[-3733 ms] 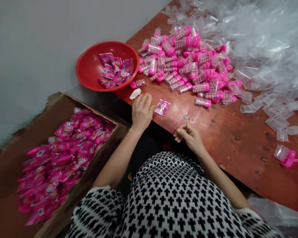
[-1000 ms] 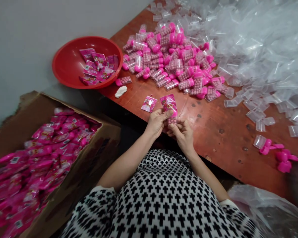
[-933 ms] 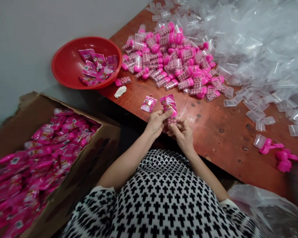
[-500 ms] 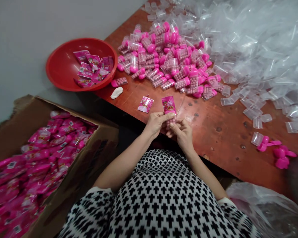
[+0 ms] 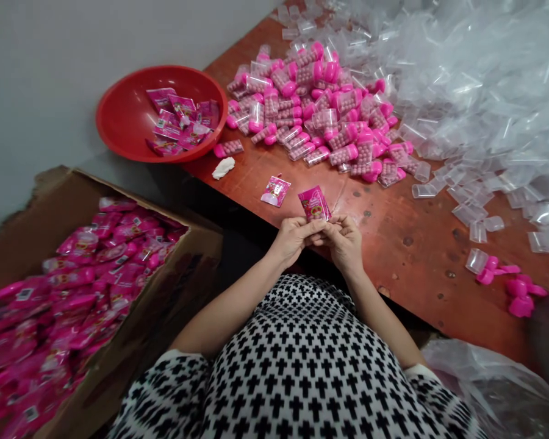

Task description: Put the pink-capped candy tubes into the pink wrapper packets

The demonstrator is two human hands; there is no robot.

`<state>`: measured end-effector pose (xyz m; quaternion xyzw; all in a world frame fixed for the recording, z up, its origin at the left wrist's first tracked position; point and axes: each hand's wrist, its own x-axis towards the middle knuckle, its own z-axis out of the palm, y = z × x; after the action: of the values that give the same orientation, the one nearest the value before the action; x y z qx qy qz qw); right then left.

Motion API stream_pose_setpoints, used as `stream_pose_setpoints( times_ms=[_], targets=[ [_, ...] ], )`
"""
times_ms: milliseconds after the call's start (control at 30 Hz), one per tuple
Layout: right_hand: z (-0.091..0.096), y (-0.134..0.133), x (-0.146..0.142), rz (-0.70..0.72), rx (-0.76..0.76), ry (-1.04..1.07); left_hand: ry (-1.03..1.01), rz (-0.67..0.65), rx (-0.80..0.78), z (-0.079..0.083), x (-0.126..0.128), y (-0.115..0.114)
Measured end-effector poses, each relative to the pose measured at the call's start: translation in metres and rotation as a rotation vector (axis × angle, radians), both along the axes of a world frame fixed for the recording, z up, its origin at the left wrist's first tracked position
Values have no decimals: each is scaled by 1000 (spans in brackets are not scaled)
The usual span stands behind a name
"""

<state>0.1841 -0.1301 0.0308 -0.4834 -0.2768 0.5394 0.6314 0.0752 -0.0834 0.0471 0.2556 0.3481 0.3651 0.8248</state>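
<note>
A pink printed packet (image 5: 315,202) stands tilted above my fingers at the table's front edge. My left hand (image 5: 297,238) pinches its lower edge from the left, thumb on top. From the other side, my right hand (image 5: 345,241) grips the same bottom edge, and the two thumbs almost meet. Whatever lies inside the lower part of the packet is hidden by my fingers. Just left of it, a second pink packet (image 5: 275,191) lies flat on the table.
Candy-filled tubes with pink caps (image 5: 311,116) are heaped behind my hands. Empty clear tubes (image 5: 476,91) cover the right. A red bowl (image 5: 114,131) holds several packets; a carton (image 5: 201,244) of filled packets stands lower left. Pink plastic pieces (image 5: 521,296) lie at right.
The packet has tipped to the left, and my hands have come together at its bottom. The pink balls seen under it before are now covered by my fingers.
</note>
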Motion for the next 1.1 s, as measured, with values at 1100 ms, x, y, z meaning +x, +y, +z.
stream_pose_setpoints(
  times_ms=[1100],
  targets=[
    [2,63,-17,100,23,-177,1069,370,1229,-39,-43,40]
  ],
)
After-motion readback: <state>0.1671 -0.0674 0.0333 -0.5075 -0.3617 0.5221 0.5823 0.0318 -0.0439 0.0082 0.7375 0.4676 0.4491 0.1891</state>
